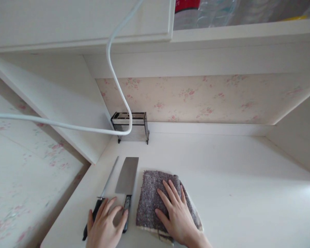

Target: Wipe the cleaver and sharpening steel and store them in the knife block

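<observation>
My right hand (177, 215) lies flat with fingers spread on a folded grey-brown cloth (151, 196), whose lighter edge shows beneath. To its left, my left hand (105, 220) rests with fingers apart between two tools. Its thumb is at the black handle of a cleaver (127, 175), and its outer fingers are over the black handle of a honing steel (110, 179). Both tools lie on the white counter with their far ends pointing away from me. Part of the steel's handle is hidden under the hand.
Against the back wall stands a narrow metal knife block (133, 129) with slots on top. A white cable (119, 82) hangs across the upper left. Overhead is a white cabinet (80, 20), with plastic-wrapped items (217, 12) on its open shelf. The counter (235, 186) extends rightward.
</observation>
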Tool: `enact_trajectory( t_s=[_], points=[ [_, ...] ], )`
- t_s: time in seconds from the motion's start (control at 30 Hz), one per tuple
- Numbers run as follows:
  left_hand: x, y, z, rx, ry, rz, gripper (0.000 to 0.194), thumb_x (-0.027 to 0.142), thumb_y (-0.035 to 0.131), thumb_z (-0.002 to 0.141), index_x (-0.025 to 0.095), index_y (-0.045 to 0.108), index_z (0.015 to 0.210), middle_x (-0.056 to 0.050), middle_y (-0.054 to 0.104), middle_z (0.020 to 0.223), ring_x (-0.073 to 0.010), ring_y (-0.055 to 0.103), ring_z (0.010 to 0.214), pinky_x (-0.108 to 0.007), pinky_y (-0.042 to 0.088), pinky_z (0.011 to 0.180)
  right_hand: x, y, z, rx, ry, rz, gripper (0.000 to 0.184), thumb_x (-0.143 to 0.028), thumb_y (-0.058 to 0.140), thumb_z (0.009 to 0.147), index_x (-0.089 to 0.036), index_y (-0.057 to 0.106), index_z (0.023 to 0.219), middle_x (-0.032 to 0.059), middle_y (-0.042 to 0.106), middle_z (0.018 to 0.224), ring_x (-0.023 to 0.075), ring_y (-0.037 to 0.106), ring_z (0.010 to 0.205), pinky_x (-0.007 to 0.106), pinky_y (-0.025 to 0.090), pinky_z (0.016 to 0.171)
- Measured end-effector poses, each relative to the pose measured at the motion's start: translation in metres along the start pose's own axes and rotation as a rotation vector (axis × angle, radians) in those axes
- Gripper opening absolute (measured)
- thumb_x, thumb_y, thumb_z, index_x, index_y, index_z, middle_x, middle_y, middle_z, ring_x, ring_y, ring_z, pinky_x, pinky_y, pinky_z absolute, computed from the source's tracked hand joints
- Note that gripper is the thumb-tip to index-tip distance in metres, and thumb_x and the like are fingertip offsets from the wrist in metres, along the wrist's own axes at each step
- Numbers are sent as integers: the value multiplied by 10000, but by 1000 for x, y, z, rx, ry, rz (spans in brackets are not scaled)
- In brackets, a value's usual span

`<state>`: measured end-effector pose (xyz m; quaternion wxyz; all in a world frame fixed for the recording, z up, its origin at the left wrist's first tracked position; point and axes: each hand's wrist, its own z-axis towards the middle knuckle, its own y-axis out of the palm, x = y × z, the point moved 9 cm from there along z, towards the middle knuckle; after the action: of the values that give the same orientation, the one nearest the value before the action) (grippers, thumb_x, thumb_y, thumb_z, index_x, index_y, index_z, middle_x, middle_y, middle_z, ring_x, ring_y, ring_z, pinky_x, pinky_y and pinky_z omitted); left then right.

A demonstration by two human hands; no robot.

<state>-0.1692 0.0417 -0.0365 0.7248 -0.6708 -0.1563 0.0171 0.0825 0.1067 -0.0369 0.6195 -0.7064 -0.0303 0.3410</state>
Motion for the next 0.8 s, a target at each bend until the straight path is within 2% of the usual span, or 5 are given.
enact_trajectory(
  t_s=[0.13, 0.23, 0.33, 0.53, 0.8],
  points=[
    [8, -8, 0, 76, 41, 32, 240, 494, 575, 800, 356, 729, 922, -33, 655, 1267, -365, 521, 1241, -711, 189, 1068, 0, 1, 1, -2, 9, 12, 573, -575, 358, 953, -340, 360, 1476, 15, 141, 1608, 342, 83, 1475, 650, 55, 1155],
    [29, -18, 1, 140, 132, 44, 281, 506, 558, 825, 290, 722, 897, -74, 710, 1114, -313, 619, 1080, -548, 366, 1042, -1, 2, 3, -16, 14, 18, 579, -580, 342, 955, -337, 352, 1480, 21, 125, 1609, 339, 77, 1476, 651, 57, 1153],
    [42, -17, 5, 103, 135, 60, 299, 503, 515, 858, 256, 683, 877, -75, 725, 923, -267, 673, 877, -396, 503, 833, -1, 2, 5, -13, 12, 21, 576, -575, 348, 955, -337, 353, 1479, 21, 128, 1608, 339, 82, 1475, 652, 57, 1153],
    [34, 5, 7, -32, 20, 3, 237, 376, 420, 900, 258, 593, 1012, -34, 752, 993, -233, 732, 805, -289, 514, 601, -3, 2, 6, -10, 8, 37, 576, -562, 380, 949, -335, 358, 1477, 22, 139, 1607, 350, 98, 1472, 660, 59, 1150],
    [17, 15, 5, 5, 57, 11, 295, 370, 444, 872, 256, 630, 1069, -39, 762, 1017, -244, 740, 817, -291, 551, 647, -9, 2, 9, -53, 6, 58, 591, -567, 379, 946, -330, 335, 1485, 21, 84, 1611, 337, 51, 1478, 665, 44, 1144]
  ],
)
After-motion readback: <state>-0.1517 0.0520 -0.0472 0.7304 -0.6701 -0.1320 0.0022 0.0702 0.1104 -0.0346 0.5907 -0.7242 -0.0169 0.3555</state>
